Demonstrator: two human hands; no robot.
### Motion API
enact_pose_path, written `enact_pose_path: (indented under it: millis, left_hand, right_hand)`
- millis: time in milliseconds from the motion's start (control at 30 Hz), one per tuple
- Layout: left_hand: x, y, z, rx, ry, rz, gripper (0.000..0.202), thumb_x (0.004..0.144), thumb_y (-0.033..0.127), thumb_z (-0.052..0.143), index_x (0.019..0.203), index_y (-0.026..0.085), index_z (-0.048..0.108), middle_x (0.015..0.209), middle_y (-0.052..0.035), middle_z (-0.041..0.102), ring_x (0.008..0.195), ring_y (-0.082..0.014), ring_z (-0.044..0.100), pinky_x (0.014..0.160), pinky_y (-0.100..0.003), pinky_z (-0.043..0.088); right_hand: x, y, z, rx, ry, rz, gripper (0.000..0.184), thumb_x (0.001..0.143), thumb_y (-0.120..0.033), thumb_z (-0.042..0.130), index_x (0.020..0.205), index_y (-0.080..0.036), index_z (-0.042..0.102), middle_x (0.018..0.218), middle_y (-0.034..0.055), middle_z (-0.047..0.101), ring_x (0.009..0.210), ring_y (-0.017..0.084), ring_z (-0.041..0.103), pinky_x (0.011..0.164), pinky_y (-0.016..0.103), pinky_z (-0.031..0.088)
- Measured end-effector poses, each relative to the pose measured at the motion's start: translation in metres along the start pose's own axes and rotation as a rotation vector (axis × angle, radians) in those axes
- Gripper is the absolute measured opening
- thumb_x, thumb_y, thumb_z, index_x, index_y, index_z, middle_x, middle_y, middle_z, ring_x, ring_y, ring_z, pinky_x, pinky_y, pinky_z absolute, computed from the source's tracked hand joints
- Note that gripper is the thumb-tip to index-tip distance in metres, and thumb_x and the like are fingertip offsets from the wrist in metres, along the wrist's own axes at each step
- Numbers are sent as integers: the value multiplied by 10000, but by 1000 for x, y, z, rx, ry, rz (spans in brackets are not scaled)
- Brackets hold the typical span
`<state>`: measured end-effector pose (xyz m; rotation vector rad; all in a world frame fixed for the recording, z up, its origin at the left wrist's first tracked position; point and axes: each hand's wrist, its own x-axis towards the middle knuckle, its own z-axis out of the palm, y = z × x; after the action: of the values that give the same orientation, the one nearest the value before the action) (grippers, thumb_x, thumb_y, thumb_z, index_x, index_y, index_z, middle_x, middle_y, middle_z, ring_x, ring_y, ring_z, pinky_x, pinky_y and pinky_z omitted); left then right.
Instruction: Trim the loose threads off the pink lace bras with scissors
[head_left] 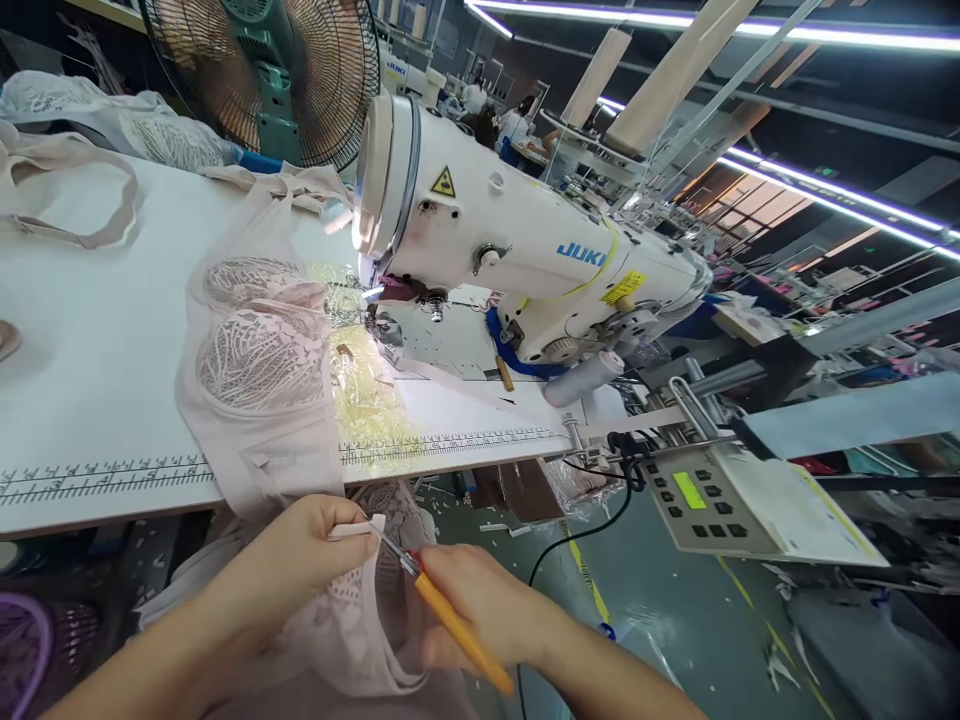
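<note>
Low in the view, in front of the table edge, my left hand pinches the end of a pale pink bra strap between thumb and fingers. My right hand is closed around a seam ripper with an orange handle. Its thin metal shaft points up and left, and the tip meets the band by my left thumb; the very tip is hard to make out. Lace parts of the bra hang below my hands. Another pale pink lace bra lies on the table, its lower end draping over the front edge.
A white sewing machine stands on the white table, with a printed ruler along its front edge. Behind it is a fan. More bras lie at left. A control panel sits at right, and a purple basket at lower left.
</note>
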<state>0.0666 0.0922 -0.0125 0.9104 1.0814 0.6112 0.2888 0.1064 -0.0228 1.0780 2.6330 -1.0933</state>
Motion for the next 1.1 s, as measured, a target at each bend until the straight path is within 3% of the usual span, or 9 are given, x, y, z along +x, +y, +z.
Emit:
enact_pose_path:
  millis: [200,400,600,800,933,1100]
  left_hand:
    - [1,-2,-2,-48,-23,-19,290,708,391,600,594,187,428,564,79,290,538,-97,228,520,-233,176]
    - [0,1,-2,-53,-35,-28,291,686,397,621,589,180,453,553,80,293,531,-94,223,515,-233,170]
    - [-1,5,-1,-63,-17,-42,280,653,355,638,566,187,432,540,81,297,524,-92,233,512,-229,177]
    - [1,5,-1,-73,-5,-33,295,660,365,650,555,181,445,522,84,319,505,-89,262,506,-221,200]
    - [-1,7,-1,-81,-29,-26,295,684,379,644,577,170,466,545,74,358,515,-85,265,505,-213,209]
    - [-7,3,-4,-25,-3,8,301,746,413,630,631,164,506,576,59,383,533,-89,301,513,-218,246]
  right_hand:
    - [-2,-3,3,89,13,9,744,620,-928,136,677,-205,303,599,-24,371,509,96,279,500,239,234]
    - [-2,-3,9,153,21,-18,701,704,-873,143,670,-194,315,588,-27,377,503,87,308,478,231,239]
    - [0,-8,10,199,27,41,526,806,-692,344,637,-197,297,555,-41,351,488,78,283,466,223,242]
    - [2,-7,15,252,31,86,398,769,-530,498,637,-194,331,548,-46,355,485,82,316,464,216,245]
    - [2,-5,19,291,60,73,412,815,-543,428,623,-195,321,540,-44,343,479,80,314,457,213,247]
    - [3,-4,16,304,140,38,539,803,-706,328,624,-198,303,544,-47,336,486,79,302,462,213,244]
